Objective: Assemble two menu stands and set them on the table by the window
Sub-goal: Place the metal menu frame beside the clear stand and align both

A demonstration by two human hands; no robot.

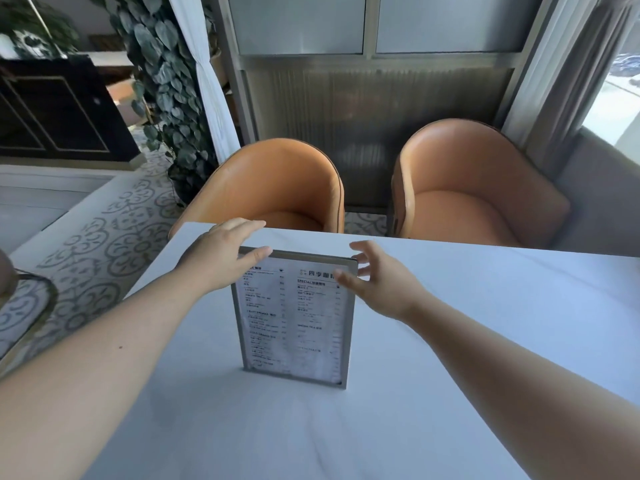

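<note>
A menu stand [294, 323], a grey frame holding a printed menu sheet, stands upright on the white table [485, 323], its printed face toward me. My left hand [221, 258] rests at the stand's top left corner, thumb on the top edge, fingers spread behind it. At the top right corner my right hand [377, 282] hovers with fingers apart, the thumb in front of the menu face. Whether it touches the frame I cannot tell. Only one stand is in view.
Two orange tub chairs [277, 181] [467, 181] stand beyond the table's far edge, in front of a ribbed glass partition. A window [620, 109] is at the right. A leafy plant [162, 84] and a dark cabinet [59, 109] are at the left, over patterned floor tiles.
</note>
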